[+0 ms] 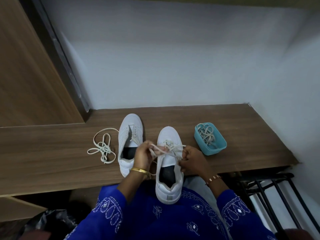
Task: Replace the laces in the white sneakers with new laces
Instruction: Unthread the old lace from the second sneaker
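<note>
Laces everywhere right now. I've got the nearer sneaker [169, 168] hanging half off the front edge of the wooden shelf [242, 135], heel toward me, and both hands are working its lace [170, 147]. My left hand [143, 157] has its fingers curled round a loop of lace, and my right hand [191, 159] is pinching the other end down beside the eyelets. The second sneaker [129, 142] sits just to the left, mostly unlaced as far as I can tell, with a loose lace [102, 148] lying in a tangle beside it. More laces are piled in the blue tub [210, 139] on the right.

My worry: pull too hard and the overhanging shoe probably tips off the shelf. Also the two ends could knot where they cross.
</note>
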